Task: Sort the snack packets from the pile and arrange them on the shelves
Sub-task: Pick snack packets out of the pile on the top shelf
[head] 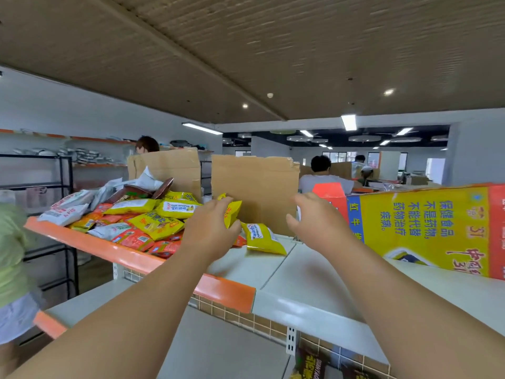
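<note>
From the head view, the left hand (210,228) reaches over the top shelf (314,283) and grips a yellow packet (232,212), fingers curled round its top. The packet is held at the right end of the pile (131,220). That pile is a loose heap of yellow, red and white snack packets covering the left part of the shelf, right up to its front lip.

A second yellow packet (263,239) lies flat just right of the held one, apart from the heap. The right hand (317,220) hovers above the shelf with fingers spread and loosely bent, holding nothing.

An orange strip (109,248) runs along the shelf's front edge under the pile and stops near the centre, where the edge turns white. The bare white surface stretches from the lone packet to a yellow-and-red carton (426,228) that stands at an angle on the right.

An upright cardboard sheet (254,187) closes the back of the shelf behind both hands. Below, a lower shelf (218,351) juts forward, with dark packets (311,362) at its back. A person in green (11,255) stands at the far left.
</note>
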Demonstrator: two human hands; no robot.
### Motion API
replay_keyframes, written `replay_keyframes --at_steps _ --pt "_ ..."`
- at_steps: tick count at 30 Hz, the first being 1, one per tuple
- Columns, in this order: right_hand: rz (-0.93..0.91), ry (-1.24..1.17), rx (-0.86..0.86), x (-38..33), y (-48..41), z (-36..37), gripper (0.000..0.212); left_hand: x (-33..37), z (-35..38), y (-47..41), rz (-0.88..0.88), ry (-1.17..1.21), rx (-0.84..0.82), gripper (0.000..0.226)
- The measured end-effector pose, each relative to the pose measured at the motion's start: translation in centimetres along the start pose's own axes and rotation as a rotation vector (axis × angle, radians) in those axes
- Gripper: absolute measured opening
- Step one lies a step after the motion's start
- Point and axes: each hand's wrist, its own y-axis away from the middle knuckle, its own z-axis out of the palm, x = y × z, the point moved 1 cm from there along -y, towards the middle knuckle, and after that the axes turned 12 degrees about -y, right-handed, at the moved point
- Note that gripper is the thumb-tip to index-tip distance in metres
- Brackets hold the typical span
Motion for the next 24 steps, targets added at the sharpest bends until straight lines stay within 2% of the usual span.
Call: replay_keyframes --at_steps 10,14,16,18,20,24 --pt "0.226 0.05 -0.193 0.4 -6.0 4.7 0.044 -2.6 7.1 -9.5 0.018 0.086 -0.099 0.07" --pt "0.323 0.112 -0.355 -0.8 -8.3 7.3 0.047 -2.7 9.2 -11.8 0.059 0.035 -0.265 0.08" --pt "0.36 0.1 -0.416 -1.4 -8.8 8.9 0.049 -2.9 10.2 -12.0 0.127 0.009 -0.274 0.072" --pt "0.378 0.094 -0.485 -1.5 -8.6 10.9 0.052 -2.9 10.7 -11.9 0.187 0.027 -0.22 0.053" --pt "0.377 0.072 -0.529 -1.3 -8.0 12.4 0.064 -2.7 10.4 -11.7 0.216 0.089 -0.197 0.034" --pt "0.379 -0.004 -0.505 -0.5 -7.7 12.2 0.073 -2.0 10.1 -11.4 0.261 0.219 -0.355 0.031"
